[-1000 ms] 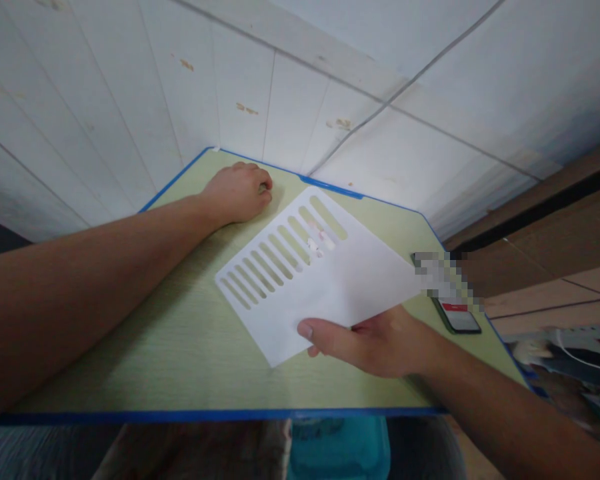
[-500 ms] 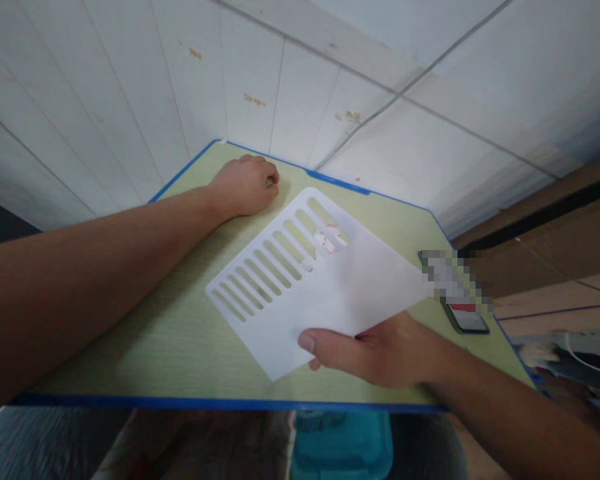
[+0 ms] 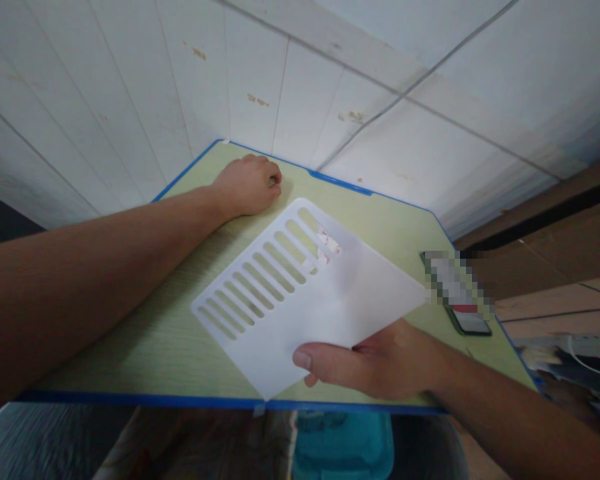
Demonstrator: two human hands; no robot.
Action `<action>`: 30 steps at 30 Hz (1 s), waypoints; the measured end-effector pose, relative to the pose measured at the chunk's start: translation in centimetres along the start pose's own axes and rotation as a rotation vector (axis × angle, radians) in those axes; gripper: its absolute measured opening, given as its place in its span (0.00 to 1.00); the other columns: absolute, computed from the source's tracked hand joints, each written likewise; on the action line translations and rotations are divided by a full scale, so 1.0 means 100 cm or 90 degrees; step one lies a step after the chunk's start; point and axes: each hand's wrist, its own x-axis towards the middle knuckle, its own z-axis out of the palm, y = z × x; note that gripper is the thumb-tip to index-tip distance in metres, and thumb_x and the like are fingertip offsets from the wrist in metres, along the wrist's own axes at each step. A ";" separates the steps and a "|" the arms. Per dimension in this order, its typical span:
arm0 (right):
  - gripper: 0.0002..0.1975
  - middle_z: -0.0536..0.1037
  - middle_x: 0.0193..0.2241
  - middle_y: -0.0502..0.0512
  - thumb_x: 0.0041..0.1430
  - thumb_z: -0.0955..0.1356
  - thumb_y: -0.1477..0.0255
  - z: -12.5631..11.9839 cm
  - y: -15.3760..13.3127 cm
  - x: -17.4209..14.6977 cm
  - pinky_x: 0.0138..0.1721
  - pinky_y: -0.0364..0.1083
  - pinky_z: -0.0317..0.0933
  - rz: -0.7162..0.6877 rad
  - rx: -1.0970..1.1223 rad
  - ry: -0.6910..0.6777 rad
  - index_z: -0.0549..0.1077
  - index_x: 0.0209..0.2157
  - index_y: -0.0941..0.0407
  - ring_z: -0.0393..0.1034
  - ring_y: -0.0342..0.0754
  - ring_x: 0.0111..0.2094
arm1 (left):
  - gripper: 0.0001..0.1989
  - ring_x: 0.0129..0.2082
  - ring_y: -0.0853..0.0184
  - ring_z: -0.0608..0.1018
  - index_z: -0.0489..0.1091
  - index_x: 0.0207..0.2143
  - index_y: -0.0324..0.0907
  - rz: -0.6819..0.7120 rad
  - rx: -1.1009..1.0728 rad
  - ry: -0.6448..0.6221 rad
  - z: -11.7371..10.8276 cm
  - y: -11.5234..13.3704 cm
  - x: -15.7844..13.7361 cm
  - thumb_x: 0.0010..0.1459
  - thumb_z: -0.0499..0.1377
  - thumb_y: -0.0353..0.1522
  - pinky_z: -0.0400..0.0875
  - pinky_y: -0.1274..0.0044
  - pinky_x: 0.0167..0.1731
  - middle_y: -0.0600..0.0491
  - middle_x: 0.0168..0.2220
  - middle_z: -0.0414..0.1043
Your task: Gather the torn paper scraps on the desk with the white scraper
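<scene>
My right hand (image 3: 375,363) holds a flat white slotted plastic panel (image 3: 330,307) by its near edge, thumb on top and fingers mostly hidden underneath. A row of long rounded slots runs along the panel's far left side, and it is tilted above the tabletop (image 3: 155,347). Through some slots shows a small whitish piece with reddish marks (image 3: 327,247), too unclear to name. My left hand (image 3: 250,185) rests on the table near its far left corner, fingers curled into a loose fist, with nothing visible in it. It is apart from the panel.
A phone (image 3: 473,323), partly pixelated, lies at the table's right side. White wall panels (image 3: 250,67) stand behind the table, with a grey cable (image 3: 375,120) running down them. A teal plastic container (image 3: 343,447) is below the front edge.
My right hand has brought the white panel slightly down and to the left, nearer the table's front edge. My left hand stays in its place.
</scene>
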 end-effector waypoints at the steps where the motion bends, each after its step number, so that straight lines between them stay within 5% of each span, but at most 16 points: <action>1: 0.08 0.88 0.33 0.49 0.76 0.76 0.69 0.001 0.000 -0.001 0.43 0.46 0.85 0.011 0.020 -0.002 0.83 0.38 0.50 0.87 0.50 0.36 | 0.23 0.69 0.47 0.80 0.86 0.59 0.46 0.001 -0.001 -0.001 -0.001 0.000 0.000 0.71 0.56 0.39 0.74 0.59 0.69 0.45 0.64 0.84; 6: 0.12 0.89 0.31 0.51 0.74 0.79 0.63 -0.002 0.001 0.001 0.34 0.46 0.84 0.058 0.077 0.095 0.83 0.36 0.51 0.87 0.51 0.31 | 0.25 0.67 0.46 0.81 0.86 0.60 0.40 0.028 0.003 -0.014 -0.009 0.005 -0.005 0.72 0.56 0.39 0.76 0.59 0.69 0.38 0.64 0.84; 13: 0.16 0.84 0.23 0.54 0.66 0.77 0.65 -0.042 0.014 0.007 0.35 0.51 0.83 0.018 -0.098 0.481 0.80 0.23 0.50 0.84 0.55 0.27 | 0.24 0.66 0.48 0.83 0.87 0.59 0.46 0.028 0.013 0.016 -0.002 -0.002 -0.004 0.73 0.55 0.40 0.77 0.60 0.68 0.43 0.62 0.87; 18: 0.18 0.80 0.19 0.54 0.63 0.77 0.60 -0.056 0.016 0.011 0.26 0.49 0.76 0.071 -0.148 0.503 0.76 0.22 0.50 0.77 0.52 0.22 | 0.26 0.66 0.46 0.83 0.87 0.60 0.44 0.034 0.006 0.016 -0.001 -0.006 -0.003 0.72 0.55 0.40 0.77 0.57 0.69 0.41 0.63 0.87; 30: 0.15 0.84 0.22 0.57 0.59 0.73 0.61 -0.055 0.017 0.015 0.40 0.55 0.82 0.126 -0.167 0.458 0.79 0.20 0.50 0.82 0.55 0.26 | 0.25 0.66 0.47 0.83 0.87 0.59 0.47 0.036 -0.002 0.019 -0.001 -0.007 -0.004 0.71 0.56 0.42 0.77 0.59 0.68 0.43 0.62 0.88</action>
